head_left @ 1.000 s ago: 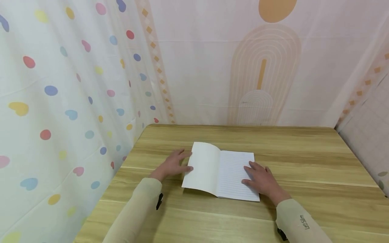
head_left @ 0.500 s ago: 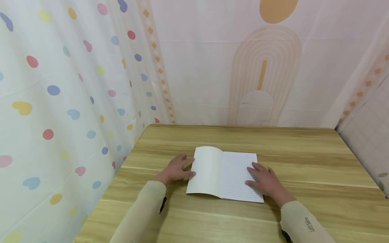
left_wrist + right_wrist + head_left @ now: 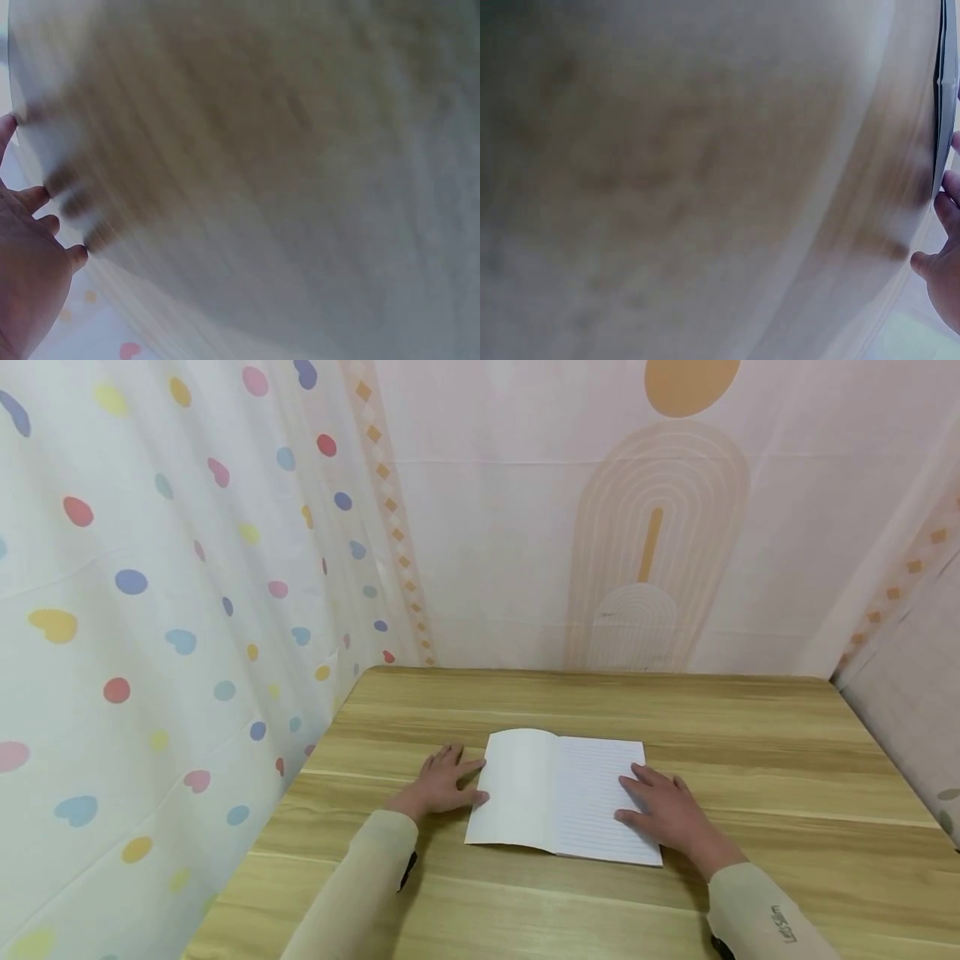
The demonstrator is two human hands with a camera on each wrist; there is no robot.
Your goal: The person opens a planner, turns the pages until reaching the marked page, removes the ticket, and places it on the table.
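An opened notebook [image 3: 555,797] lies on the wooden table, a blank white leaf [image 3: 517,793] on its left and a lined page [image 3: 600,802] on its right. That leaf bows up a little near the spine. At its outer edge is my left hand [image 3: 442,783], thumb and index finger touching the edge, the other fingers spread over the table. My right hand [image 3: 667,810] rests with extended fingers on the lined page's right margin. In the left wrist view, fingertips of the left hand [image 3: 34,255] meet the tabletop. The right wrist view catches the notebook's edge [image 3: 946,82] beside the right hand [image 3: 945,262].
The wooden table [image 3: 585,702] extends around the notebook on all sides. A curtain with coloured dots and hearts [image 3: 180,643] hangs along the left, and a pale curtain with an arch pattern [image 3: 660,552] hangs behind the far edge.
The blank leaf has come down flatter. In the head view the notebook and both hands have shifted slightly right and nearer; the right hand has stayed on the lined page.
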